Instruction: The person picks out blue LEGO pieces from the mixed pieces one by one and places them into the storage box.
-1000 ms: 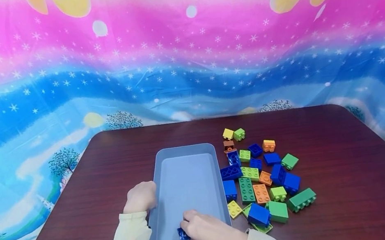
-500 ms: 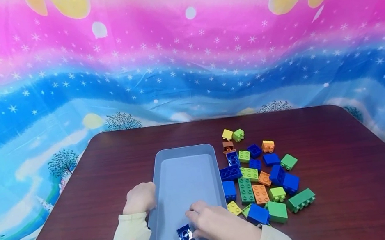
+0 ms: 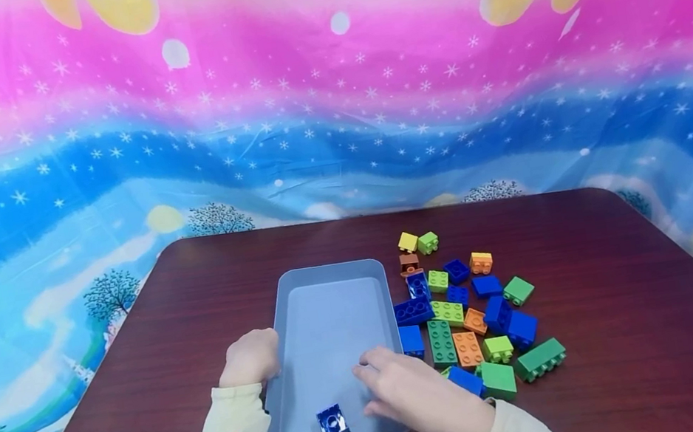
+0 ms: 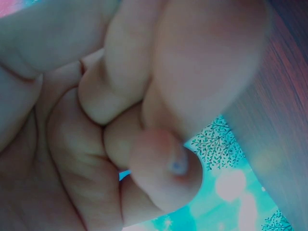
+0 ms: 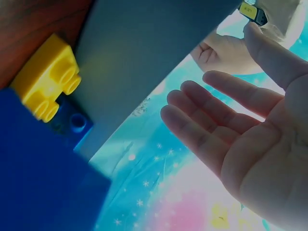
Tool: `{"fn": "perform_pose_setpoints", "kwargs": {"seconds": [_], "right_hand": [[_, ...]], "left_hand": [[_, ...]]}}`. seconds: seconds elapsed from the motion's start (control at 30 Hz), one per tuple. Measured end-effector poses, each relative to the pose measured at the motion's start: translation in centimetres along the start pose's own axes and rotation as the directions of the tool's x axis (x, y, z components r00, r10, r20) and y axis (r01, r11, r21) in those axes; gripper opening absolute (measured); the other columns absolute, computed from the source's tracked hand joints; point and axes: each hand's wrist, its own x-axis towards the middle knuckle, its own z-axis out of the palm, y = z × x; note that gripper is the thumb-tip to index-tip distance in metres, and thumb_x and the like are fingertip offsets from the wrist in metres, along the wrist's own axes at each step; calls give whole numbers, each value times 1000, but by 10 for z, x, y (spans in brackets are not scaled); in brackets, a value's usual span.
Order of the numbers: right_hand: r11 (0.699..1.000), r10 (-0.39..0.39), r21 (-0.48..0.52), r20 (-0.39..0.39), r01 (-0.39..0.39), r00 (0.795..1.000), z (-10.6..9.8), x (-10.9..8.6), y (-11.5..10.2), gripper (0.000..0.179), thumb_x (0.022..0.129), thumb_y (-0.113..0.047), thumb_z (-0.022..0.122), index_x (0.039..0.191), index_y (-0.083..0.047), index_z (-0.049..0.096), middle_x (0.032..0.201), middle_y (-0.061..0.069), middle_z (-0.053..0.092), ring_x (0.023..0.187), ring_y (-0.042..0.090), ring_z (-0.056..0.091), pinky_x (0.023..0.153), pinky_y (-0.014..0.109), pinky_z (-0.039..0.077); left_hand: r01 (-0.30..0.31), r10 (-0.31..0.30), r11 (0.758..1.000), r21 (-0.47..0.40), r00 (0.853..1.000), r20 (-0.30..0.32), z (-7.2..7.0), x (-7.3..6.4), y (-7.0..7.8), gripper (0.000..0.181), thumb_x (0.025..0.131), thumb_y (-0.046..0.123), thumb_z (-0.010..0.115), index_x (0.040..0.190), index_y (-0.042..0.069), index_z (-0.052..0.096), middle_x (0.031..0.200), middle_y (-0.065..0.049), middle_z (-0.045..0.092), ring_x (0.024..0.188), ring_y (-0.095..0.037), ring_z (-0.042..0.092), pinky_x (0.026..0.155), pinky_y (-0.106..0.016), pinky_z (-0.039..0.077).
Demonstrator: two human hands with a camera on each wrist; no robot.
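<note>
My left hand (image 3: 250,357) grips the left rim of a grey-blue tray (image 3: 335,322). In the left wrist view its fingers (image 4: 163,168) are curled, and the rim is hidden. A dark blue toy brick (image 3: 333,422) lies in the tray's near end, its hollow underside up. My right hand (image 3: 423,395) hovers over the tray's near right side, to the right of that brick and apart from it. In the right wrist view its fingers (image 5: 192,130) are spread loosely, with nothing in them.
Several loose toy bricks lie right of the tray, among them a dark green one (image 3: 543,360), an orange one (image 3: 468,349) and a yellow one (image 3: 407,242). They rest on a brown table (image 3: 609,266). A printed cloth (image 3: 329,99) hangs behind it.
My right hand has let go of the dark blue brick in the tray and moved right, fingers loosening. The brick now shows fully. My left hand has stayed at the rim.
</note>
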Motion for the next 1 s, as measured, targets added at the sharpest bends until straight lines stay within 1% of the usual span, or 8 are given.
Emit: {"fn": "perform_pose_setpoints", "kwargs": {"seconds": [0.2,0.33,0.53,0.83,1.0], "right_hand": [[999,40,25,30,-41,999,-4,-5,4,37,81,-31,65,105,-3,61,97,5,56,88,12,51,70,18,45],[998,52,20,35,-53,998,-5,-10,8,38,81,-31,66,105,-2,61,97,6,56,89,14,52,71,21,46],[996,90,25,41,-91,995,-7,-17,15,39,80,-31,67,104,-1,62,100,8,57,92,17,52,73,24,46],[993,116,12,37,-116,993,-8,-29,24,38,78,-30,68,102,-1,63,98,6,57,92,17,52,74,26,46],[990,135,33,44,-136,990,-9,-34,29,38,78,-27,69,103,0,63,98,7,57,92,17,53,73,26,47]], "left_hand": [[5,-5,1000,-14,1000,1,-1,0,0,30,73,-10,53,53,9,42,47,-2,39,44,-14,39,40,-26,31],[6,-6,1000,-19,1000,2,-1,0,0,31,74,-10,53,53,9,42,47,-2,38,44,-14,39,40,-26,31],[9,-9,1000,-21,1000,7,-1,0,2,30,74,-10,54,53,9,42,48,-2,37,44,-14,39,41,-26,31],[16,-16,1000,-26,1000,9,1,2,0,30,74,-10,54,54,9,42,48,-1,35,44,-14,39,41,-25,31],[15,-15,999,-31,1000,8,1,1,0,31,75,-10,54,53,9,43,47,-1,35,43,-13,39,41,-25,30]]}}
